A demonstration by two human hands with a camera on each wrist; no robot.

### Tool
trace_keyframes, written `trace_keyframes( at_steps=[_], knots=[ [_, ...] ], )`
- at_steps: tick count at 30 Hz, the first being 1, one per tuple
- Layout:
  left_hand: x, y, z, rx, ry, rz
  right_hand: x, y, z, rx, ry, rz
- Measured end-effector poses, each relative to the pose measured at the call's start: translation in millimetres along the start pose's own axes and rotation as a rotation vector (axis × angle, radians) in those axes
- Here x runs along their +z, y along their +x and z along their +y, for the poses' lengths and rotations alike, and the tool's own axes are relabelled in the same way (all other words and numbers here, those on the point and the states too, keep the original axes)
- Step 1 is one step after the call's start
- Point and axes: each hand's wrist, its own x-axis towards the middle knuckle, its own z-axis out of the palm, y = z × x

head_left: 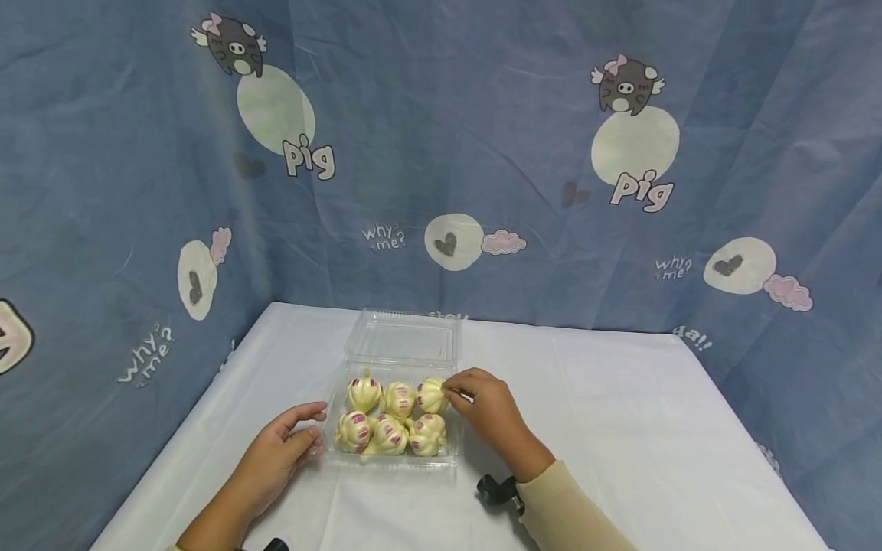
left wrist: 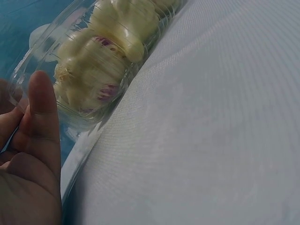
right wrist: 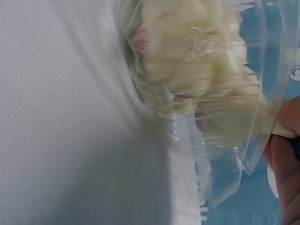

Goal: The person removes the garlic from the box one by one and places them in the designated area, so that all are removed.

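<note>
A clear plastic clamshell box (head_left: 439, 461) lies with its lid back, holding several cream garlic bulbs (head_left: 389, 435) with purple markings in two rows. At the back right of the box, my right hand (head_left: 491, 405) pinches the stem of a garlic bulb (head_left: 431, 395) between thumb and finger. The right wrist view shows that stem at the rim, with the bulb (right wrist: 225, 122) seen through the ribbed plastic. My left hand (head_left: 276, 451) is at the box's left side. Its thumb and fingers grip the rim there, as the left wrist view shows, beside a garlic bulb (left wrist: 89, 70).
The open lid (head_left: 403, 339) lies flat behind the bulbs, towards the back edge of the white-covered table (head_left: 606, 428). Blue patterned cloth (head_left: 441, 153) hangs at the back and sides. A dark wrist-camera mount (head_left: 498, 491) sits under the right wrist.
</note>
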Motion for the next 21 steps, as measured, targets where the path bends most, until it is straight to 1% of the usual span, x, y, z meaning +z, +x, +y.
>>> trace_keyframes(
  at_steps=[5, 9, 12, 15, 17, 21],
  knots=[
    [0.7, -0.9, 0.6, 0.013, 0.008, 0.001, -3.5, -1.8, 0.6, 0.06, 0.083, 0.01],
    [1.5, -1.9, 0.9, 0.014, 0.015, 0.002, -5.8, -2.9, 1.6, 0.132, 0.157, 0.009],
    [1.6, -2.3, 0.8, 0.01, 0.019, 0.0, -7.9, -3.7, 2.5, 0.197, 0.233, 0.009],
    [1.5, -2.5, 1.3, 0.012, 0.02, -0.002, -10.0, -4.4, 3.7, 0.24, 0.298, 0.013],
    [1.6, -2.5, 2.0, 0.016, 0.023, 0.0, -10.9, -5.1, 4.8, 0.253, 0.33, 0.021],
    [2.2, -2.3, 3.6, 0.021, 0.027, 0.003, -12.0, -7.4, 8.1, 0.259, 0.347, 0.052]
  ],
)
